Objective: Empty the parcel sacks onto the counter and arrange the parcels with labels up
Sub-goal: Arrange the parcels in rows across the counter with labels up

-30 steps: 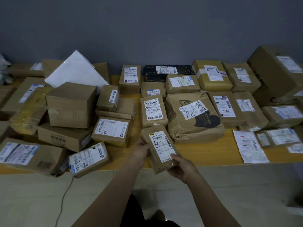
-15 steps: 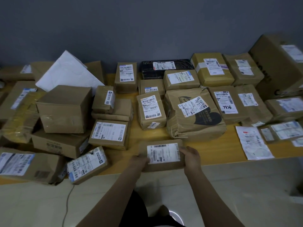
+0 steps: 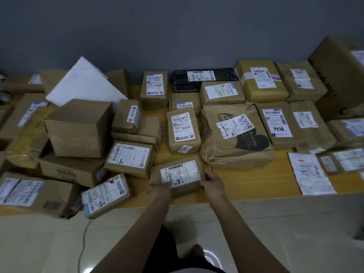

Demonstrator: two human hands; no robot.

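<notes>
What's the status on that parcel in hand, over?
Left hand, right hand grip small parcel, label up, at counter front. Labelled box tight on left.

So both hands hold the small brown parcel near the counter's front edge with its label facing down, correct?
Not quite. The head view shows the white label on the small brown parcel facing up, not down. The left hand and right hand do hold it at its ends, near the front edge of the counter.

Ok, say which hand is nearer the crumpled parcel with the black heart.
Right. The right hand holds the small parcel's end in front of the crumpled parcel; the left hand holds its other end, farther left.
</notes>
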